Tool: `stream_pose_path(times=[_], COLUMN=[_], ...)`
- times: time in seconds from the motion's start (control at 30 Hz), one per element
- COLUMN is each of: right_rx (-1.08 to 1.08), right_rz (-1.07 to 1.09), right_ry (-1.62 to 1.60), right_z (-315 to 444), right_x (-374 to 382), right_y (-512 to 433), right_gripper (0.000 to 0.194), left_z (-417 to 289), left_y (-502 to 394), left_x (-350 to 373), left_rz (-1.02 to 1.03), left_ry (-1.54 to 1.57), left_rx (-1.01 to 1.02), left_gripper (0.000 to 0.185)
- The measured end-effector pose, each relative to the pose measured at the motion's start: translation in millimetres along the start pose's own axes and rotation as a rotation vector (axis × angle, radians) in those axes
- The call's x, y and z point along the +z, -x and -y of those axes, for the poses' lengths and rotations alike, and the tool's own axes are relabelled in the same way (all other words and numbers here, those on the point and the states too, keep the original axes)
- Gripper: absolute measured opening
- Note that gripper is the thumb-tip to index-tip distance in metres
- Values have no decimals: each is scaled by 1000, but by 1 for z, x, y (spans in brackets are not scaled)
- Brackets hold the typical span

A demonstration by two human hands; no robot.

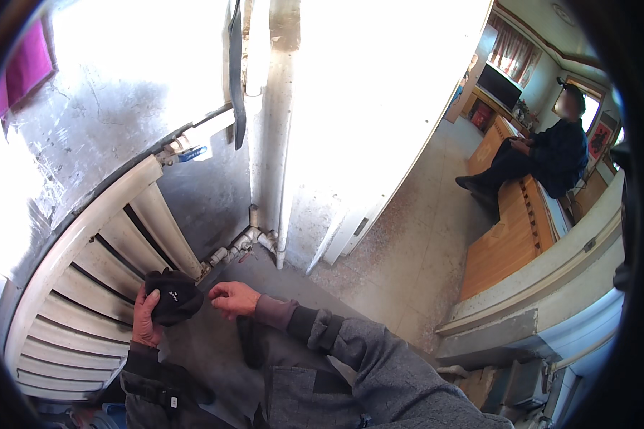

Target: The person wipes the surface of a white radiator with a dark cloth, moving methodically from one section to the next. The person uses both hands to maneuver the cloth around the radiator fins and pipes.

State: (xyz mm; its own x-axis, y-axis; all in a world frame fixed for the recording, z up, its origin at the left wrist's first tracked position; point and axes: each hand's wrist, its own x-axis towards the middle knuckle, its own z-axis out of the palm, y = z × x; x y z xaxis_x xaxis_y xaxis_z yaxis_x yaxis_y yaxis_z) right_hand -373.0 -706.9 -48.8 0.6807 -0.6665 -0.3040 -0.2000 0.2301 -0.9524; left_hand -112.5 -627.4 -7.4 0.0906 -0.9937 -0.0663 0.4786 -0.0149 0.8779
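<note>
My left hand grips a black cloth cap by its left side, with the thumb lying on top of the fabric. Small white lettering marks the cap, which looks soft and bunched. Just to the right of it, my right hand hovers with its fingers curled in, apart from the cloth; nothing shows between the fingers. Both hands are in front of a cream-coloured radiator, the left one closest to its fins.
A blue-handled valve joins the radiator's top corner, and pipe fittings run along the floor corner. A white door stands to the right. Beyond the doorway a person sits on a wooden bed.
</note>
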Motion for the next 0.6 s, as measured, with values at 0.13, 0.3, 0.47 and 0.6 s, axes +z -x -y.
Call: stream_pose_path(times=[0.13, 0.3, 0.47, 0.6], right_rx=[-17, -6, 5, 18], right_rz=[-35, -49, -41, -30], right_ry=[-15, -25, 4, -1], right_z=[-3, -3, 0, 1], right_x=[1, 0, -2, -2], right_y=[-2, -2, 0, 0], right_gripper=[40, 39, 38, 37], left_z=[0, 1, 3, 3], left_y=[1, 0, -1, -1], left_x=[-2, -7, -8, -7], left_rz=[-1, 24, 55, 11], left_ry=[-7, -28, 4, 1], left_rx=[1, -6, 31, 13], left_gripper=[48, 48, 48, 48])
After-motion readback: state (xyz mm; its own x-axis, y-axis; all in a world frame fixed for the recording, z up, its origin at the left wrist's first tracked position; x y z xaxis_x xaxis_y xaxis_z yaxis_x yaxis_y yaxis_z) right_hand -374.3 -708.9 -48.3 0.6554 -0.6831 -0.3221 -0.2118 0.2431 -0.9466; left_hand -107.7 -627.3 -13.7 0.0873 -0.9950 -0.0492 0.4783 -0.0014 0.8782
